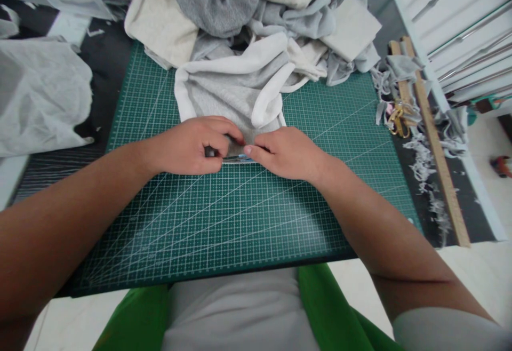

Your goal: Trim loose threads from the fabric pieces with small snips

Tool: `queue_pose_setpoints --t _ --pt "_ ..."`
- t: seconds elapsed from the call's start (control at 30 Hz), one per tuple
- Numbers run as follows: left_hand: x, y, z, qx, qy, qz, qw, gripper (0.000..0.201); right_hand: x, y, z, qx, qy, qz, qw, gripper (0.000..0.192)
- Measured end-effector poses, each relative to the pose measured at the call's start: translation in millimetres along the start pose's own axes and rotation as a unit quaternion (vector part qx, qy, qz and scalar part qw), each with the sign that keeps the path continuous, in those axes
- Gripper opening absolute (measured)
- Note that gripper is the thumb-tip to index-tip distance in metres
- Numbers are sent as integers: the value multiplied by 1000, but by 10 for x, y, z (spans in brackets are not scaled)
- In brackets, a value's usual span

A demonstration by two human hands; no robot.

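Grey fabric piece (236, 97) lies lengthwise away from both hands.

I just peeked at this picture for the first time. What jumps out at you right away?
The big green cutting mat with its white grid fills the middle. On it, the left hand and right hand meet at the near edge of a grey and white garment, pinching a small tool. Behind, a fabric heap spills onto the mat's far edge.

A small dark tool (228, 156) lay mostly hidden between both hands at the grey garment's (224, 92) hem, its kind unclear.
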State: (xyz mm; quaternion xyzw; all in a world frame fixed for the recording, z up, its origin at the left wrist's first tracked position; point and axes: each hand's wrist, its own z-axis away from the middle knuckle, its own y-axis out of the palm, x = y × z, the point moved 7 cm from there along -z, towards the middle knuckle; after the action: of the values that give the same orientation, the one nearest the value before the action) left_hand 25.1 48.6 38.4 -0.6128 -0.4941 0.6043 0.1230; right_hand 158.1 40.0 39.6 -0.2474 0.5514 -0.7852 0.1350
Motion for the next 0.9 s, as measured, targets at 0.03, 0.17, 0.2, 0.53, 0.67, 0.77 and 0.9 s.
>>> queue_pose_setpoints --t 0.03,0.17,0.2,0.53,0.67,0.77,0.9 --pt "4 1 -1 2 -5 0 1000 16 -2 -2 0 0 1 -3 1000 53" --pt "7 -1 5 8 -9 2 1000 18 -4 -4 -1 2 2 -2 1000 54" --pt "9 -10 12 7 -8 3 1000 17 -4 -3 -1 2 2 0 1000 54" --pt "136 -126 153 46 -57 -10 997 16 21 52 13 -22 -11 52 998 55" --pt "150 -105 167 62 -46 -13 997 15 -3 58 5 -25 -15 26 999 62" --pt "173 -91 167 59 -40 -12 997 12 -32 62 5 -21 -11 8 1000 66" --pt "204 -77 166 53 -48 -8 997 10 -49 80 9 -10 -26 4 1000 60"
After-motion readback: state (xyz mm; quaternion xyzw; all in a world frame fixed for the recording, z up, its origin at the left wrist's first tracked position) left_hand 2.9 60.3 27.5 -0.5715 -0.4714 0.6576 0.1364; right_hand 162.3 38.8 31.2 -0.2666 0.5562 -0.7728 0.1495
